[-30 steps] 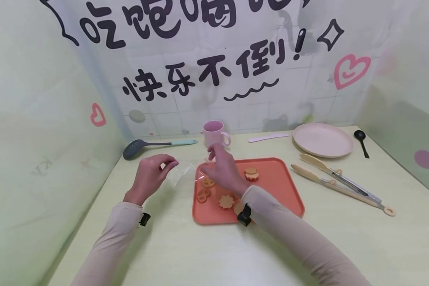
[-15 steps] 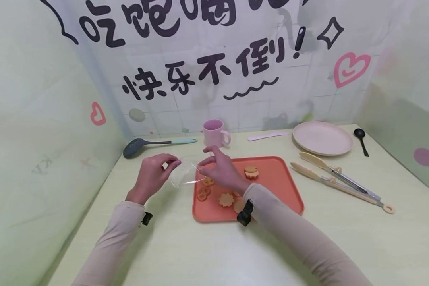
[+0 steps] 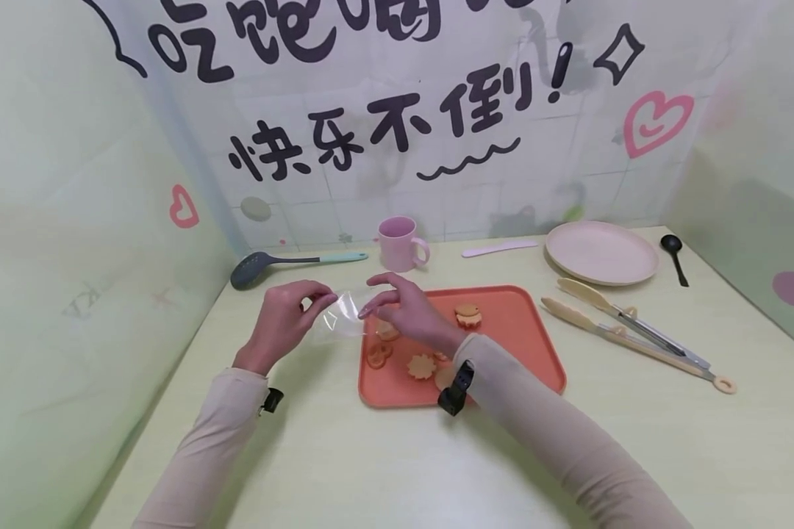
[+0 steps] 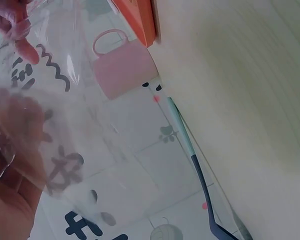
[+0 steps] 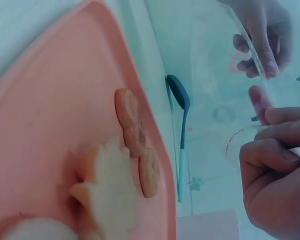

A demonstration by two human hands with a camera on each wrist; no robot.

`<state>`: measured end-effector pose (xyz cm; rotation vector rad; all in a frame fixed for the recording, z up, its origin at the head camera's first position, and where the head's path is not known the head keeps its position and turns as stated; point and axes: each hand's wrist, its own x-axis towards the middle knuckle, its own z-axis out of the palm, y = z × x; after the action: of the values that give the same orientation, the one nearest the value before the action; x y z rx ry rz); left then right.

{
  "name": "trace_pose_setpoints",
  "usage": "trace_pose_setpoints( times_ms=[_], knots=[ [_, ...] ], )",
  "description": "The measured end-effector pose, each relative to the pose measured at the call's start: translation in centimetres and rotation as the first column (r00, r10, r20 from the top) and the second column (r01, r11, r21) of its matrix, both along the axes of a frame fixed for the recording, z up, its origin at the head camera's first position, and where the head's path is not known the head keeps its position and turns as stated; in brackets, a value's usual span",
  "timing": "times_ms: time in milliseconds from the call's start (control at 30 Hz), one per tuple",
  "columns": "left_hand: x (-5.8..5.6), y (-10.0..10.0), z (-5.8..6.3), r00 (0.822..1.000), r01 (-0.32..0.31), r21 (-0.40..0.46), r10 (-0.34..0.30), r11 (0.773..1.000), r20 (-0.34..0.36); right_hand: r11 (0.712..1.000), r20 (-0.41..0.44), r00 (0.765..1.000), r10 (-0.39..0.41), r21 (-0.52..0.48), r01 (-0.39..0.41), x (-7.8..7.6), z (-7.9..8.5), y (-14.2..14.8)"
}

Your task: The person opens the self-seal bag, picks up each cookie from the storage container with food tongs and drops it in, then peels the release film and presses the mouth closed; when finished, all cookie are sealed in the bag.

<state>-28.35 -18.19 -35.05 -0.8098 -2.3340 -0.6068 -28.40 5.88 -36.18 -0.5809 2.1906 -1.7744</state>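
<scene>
A clear plastic bag (image 3: 341, 312) hangs between my two hands over the tray's left edge. My left hand (image 3: 287, 323) pinches its left side between thumb and fingers. On the other side, my right hand (image 3: 409, 314) holds the bag's edge between thumb and finger, its other fingers raised. In the right wrist view, the bag's rim runs between both hands. Below lies the orange tray (image 3: 516, 345), bearing a pretzel-shaped cookie (image 3: 378, 355), a flower-shaped cookie (image 3: 421, 366) and a sandwich cookie (image 3: 467, 316). The right forearm partly hides a round piece (image 3: 445, 378).
Behind the tray stands a pink mug (image 3: 398, 246), with a slotted spoon (image 3: 284, 261) to its left. A pink knife (image 3: 499, 248), pink plate (image 3: 602, 253) and black spoon (image 3: 675, 258) lie farther right. Tongs (image 3: 635, 334) rest right of the tray. Walls border the table.
The right hand has shifted slightly left, toward the left hand, and its thumb and finger have closed on the bag. The bag's film has changed shape between them. The left hand barely moves.
</scene>
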Motion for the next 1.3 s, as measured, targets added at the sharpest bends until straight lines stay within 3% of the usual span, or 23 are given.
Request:
trace_pose_setpoints(
  times_ms=[133,267,433,533,633,800,933,1000,1100,1300],
  knots=[
    [0.0,-0.2,0.2,1.0,0.005,0.019,-0.006,1.0,0.024,0.997,0.003,0.997,0.072,0.008,-0.072,-0.2,0.4,0.6],
    [0.1,-0.4,0.3,0.999,0.025,0.036,-0.027,0.999,0.031,0.99,-0.082,0.989,0.127,0.071,-0.121,-0.2,0.6,1.5],
    [0.0,-1.0,0.5,1.0,0.01,0.018,-0.009,1.0,-0.016,0.979,-0.201,0.972,0.122,0.187,-0.084,-0.1,1.4,4.4],
    [0.0,-1.4,0.5,0.999,-0.009,-0.007,0.009,1.0,-0.045,0.947,-0.267,0.955,0.127,0.319,-0.037,0.1,2.2,7.9],
    [0.0,-2.1,0.2,0.998,-0.033,-0.022,0.032,0.999,-0.05,0.87,-0.336,0.93,0.149,0.491,0.038,0.3,2.7,12.4],
    [0.6,-3.9,-0.7,0.994,-0.104,-0.046,0.103,0.994,-0.019,0.667,-0.442,0.881,0.168,0.709,0.229,0.6,2.5,20.9],
    [0.9,-5.0,-1.7,0.985,-0.166,-0.081,0.169,0.983,0.042,0.544,-0.472,0.875,0.105,0.764,0.347,1.0,1.3,27.3],
    [0.9,-5.4,-2.1,0.978,-0.185,-0.103,0.193,0.977,0.075,0.495,-0.449,0.891,0.065,0.79,0.362,1.4,0.6,29.6],
    [0.9,-5.8,-2.4,0.971,-0.192,-0.146,0.21,0.97,0.116,0.456,-0.409,0.912,0.019,0.816,0.356,2.1,-0.7,32.0],
    [0.2,-5.6,-2.6,0.962,-0.178,-0.22,0.217,0.959,0.167,0.452,-0.4,0.915,-0.053,0.808,0.379,3.1,-2.4,33.7]
  ],
)
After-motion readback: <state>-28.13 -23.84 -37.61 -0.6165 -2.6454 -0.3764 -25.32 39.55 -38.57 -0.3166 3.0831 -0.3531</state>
